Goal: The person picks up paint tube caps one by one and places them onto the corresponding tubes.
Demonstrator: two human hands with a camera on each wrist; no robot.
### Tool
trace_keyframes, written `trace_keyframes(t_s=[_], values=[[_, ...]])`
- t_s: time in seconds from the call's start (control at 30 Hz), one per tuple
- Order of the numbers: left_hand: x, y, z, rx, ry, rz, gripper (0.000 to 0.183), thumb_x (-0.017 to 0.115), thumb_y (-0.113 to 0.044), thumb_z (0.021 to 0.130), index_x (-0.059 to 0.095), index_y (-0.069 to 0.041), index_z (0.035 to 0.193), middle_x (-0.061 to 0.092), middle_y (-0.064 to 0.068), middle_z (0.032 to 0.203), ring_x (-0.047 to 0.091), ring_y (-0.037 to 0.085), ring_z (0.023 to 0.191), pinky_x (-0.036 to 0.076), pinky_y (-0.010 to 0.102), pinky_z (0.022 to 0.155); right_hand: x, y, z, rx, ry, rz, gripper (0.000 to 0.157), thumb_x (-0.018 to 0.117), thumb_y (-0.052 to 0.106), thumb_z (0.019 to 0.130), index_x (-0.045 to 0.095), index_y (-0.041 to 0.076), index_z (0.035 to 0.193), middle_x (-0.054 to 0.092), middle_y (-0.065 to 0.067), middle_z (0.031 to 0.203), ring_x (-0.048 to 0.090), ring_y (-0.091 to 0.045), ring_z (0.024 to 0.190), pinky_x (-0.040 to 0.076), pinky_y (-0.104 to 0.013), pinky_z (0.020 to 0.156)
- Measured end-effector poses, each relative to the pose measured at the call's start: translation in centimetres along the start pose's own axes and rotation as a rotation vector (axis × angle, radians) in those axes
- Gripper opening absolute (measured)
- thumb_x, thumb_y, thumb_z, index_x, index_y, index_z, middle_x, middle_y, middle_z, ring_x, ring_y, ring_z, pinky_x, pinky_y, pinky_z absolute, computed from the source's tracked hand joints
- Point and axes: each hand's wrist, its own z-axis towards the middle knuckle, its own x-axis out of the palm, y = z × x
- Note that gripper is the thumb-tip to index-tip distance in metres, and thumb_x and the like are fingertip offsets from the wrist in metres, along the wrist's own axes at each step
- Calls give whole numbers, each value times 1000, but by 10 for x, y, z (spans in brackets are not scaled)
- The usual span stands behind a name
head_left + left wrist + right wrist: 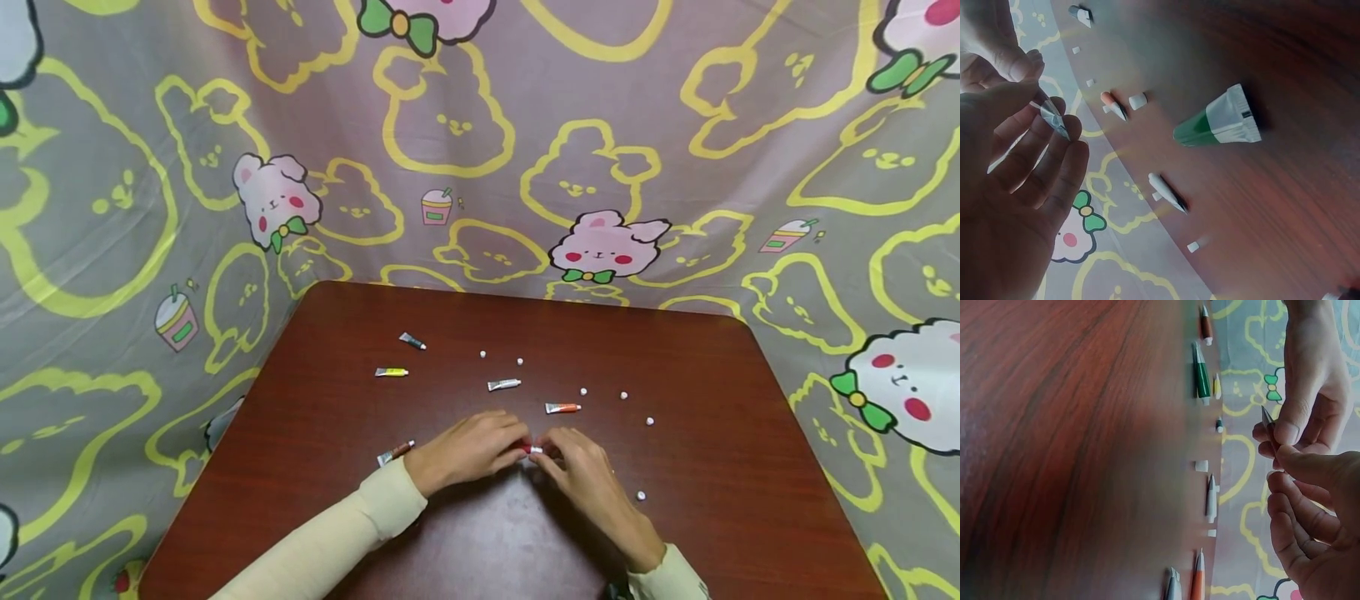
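Observation:
Over the middle of the table, both hands meet at a small red paint tube. My left hand pinches its body between thumb and fingers; the flat silver tail shows among those fingers in the left wrist view. At the other end, thumb and fingertips of my right hand pinch the white cap. A green tube, hidden by the left arm in the head view, lies on the table. An orange tube and a white-silver tube lie just beyond the hands.
On the left side of the brown table lie a brown tube, a yellow tube and a dark tube. Several loose white caps, one farthest right, are scattered behind and right of the hands. A patterned curtain surrounds the table.

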Motion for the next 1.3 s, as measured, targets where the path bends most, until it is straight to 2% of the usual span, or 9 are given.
trace_keyframes(t_s=[0.17, 0.3, 0.47, 0.77, 0.87, 1.0, 1.13, 1.3], values=[[1, 0, -1, 11, -2, -5, 11, 69, -24, 108, 73, -15, 112, 72, -3, 102, 69, 13, 96, 58, 32, 94, 1, 0, -1, 13, -7, 16, 32, 97, 5, 76, 69, 14, 88, 71, 6, 80, 67, -5, 74, 55, -15, 65], [1, 0, -1, 17, -1, -3, 11, 68, -25, 109, 73, -16, 112, 71, -5, 100, 68, 11, 94, 58, 31, 92, 1, 0, -3, 11, -14, 18, 30, 96, 7, 77, 69, 14, 89, 71, 6, 80, 66, -5, 75, 56, -18, 66], [-1, -2, -2, 16, 8, -7, 12, 66, -26, 110, 73, -16, 112, 70, -6, 100, 67, 10, 94, 57, 29, 91, 2, 0, -5, 28, -6, 28, 21, 91, 12, 84, 72, 17, 90, 70, 8, 81, 63, -3, 76, 55, -22, 66], [0, -5, -2, 31, -46, -14, 11, 69, -25, 109, 73, -15, 112, 71, -5, 102, 68, 11, 95, 57, 28, 93, 2, -2, -6, 36, -16, 35, 17, 85, 9, 89, 72, 19, 86, 65, 11, 77, 55, 1, 72, 48, -21, 64], [1, -7, -2, 23, -60, -23, 11, 68, -25, 109, 72, -15, 112, 71, -5, 101, 67, 10, 94, 57, 28, 91, 3, -3, -6, 64, -37, 71, 17, 85, 6, 90, 73, 18, 86, 66, 11, 77, 54, 2, 72, 48, -20, 64], [1, -10, -1, -2, -54, -30, 11, 68, -26, 109, 71, -16, 112, 70, -5, 101, 67, 10, 94, 57, 28, 91, 3, -5, -5, 151, -47, 147, 19, 85, 5, 89, 71, 17, 89, 69, 11, 77, 55, 3, 69, 48, -20, 60], [3, -11, 0, -25, -50, -40, 11, 68, -26, 109, 72, -16, 111, 72, -6, 102, 68, 9, 94, 58, 27, 88, 1, -4, -5, 212, -28, 218, 21, 87, 5, 89, 69, 17, 90, 69, 12, 76, 57, 5, 68, 51, -23, 59], [3, -9, 0, -52, -55, -63, 9, 70, -23, 108, 73, -16, 111, 73, -5, 103, 69, 9, 95, 58, 27, 88, -5, -3, -5, 232, 18, 293, 20, 87, 3, 89, 73, 16, 94, 71, 12, 79, 61, 4, 72, 56, -27, 61]])
